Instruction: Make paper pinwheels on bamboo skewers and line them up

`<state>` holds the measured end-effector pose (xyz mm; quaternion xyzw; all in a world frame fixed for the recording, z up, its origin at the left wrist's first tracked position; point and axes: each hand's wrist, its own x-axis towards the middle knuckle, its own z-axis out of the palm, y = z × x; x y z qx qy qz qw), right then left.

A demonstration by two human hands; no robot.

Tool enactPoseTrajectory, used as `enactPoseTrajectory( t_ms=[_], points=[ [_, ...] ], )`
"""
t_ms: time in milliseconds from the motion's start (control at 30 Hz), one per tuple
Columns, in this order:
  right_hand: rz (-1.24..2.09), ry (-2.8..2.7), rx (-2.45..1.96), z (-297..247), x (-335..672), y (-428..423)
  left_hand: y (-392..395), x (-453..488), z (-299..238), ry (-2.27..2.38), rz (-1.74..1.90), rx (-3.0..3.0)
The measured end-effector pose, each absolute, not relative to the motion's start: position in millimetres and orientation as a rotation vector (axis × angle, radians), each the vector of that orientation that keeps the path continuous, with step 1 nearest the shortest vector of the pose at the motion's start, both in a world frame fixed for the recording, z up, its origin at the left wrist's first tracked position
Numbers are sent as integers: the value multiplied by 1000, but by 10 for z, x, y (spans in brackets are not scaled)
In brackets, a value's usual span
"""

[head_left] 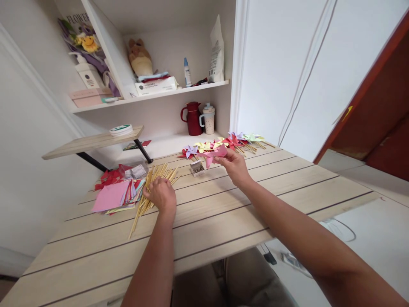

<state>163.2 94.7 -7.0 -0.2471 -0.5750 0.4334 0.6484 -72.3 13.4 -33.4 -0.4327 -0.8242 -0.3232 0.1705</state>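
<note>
My right hand [235,167] pinches a pink paper pinwheel [214,156] between thumb and fingers, held a little above the table. My left hand [160,194] lies on a loose pile of thin wooden sticks [162,171], its fingers curled around some of them; how many is hidden. Just below the pinwheel stands a small open box [197,169] with tiny metal pieces in it. Behind my right hand lie several finished pinwheels on sticks [234,141], in red, yellow, purple and green.
Coloured paper squares [110,196] are stacked left of the sticks, with red folded paper [110,177] and a clear packet [136,171] behind. A small raised shelf [92,144] stands at the left. A red jug [193,119] and a cup [208,118] are at the back.
</note>
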Motion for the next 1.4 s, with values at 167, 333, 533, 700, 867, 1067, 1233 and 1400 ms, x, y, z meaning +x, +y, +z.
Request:
enactPoseTrajectory(
  t_ms=[167,333,533,700,867,1067,1233,1400],
  points=[
    [1165,-1090,-535,-11,1585,920,58,-628,-189,-2114,-1132,-1436],
    [1401,-692,-551,-43,1560,1005,-58,-207,-156,-1668,-1200,-1900],
    [1594,-454,-581,-78,1545,1030,-12,170,-365,-1584,-863,-2231],
    [1665,-347,-510,-54,1485,975,4,186,-415,-1832,-660,-2216],
    [1616,-560,-477,-96,1451,979,-36,288,-365,-1841,-754,-2253],
    [1641,-567,-469,-97,1432,940,-6,379,-323,-1775,-947,-2320],
    [1648,-611,-424,-55,1418,893,8,336,-336,-1879,-1450,-2327],
    [1501,-718,-425,27,1536,920,-56,223,-209,-1960,-2188,-2092]
  ],
)
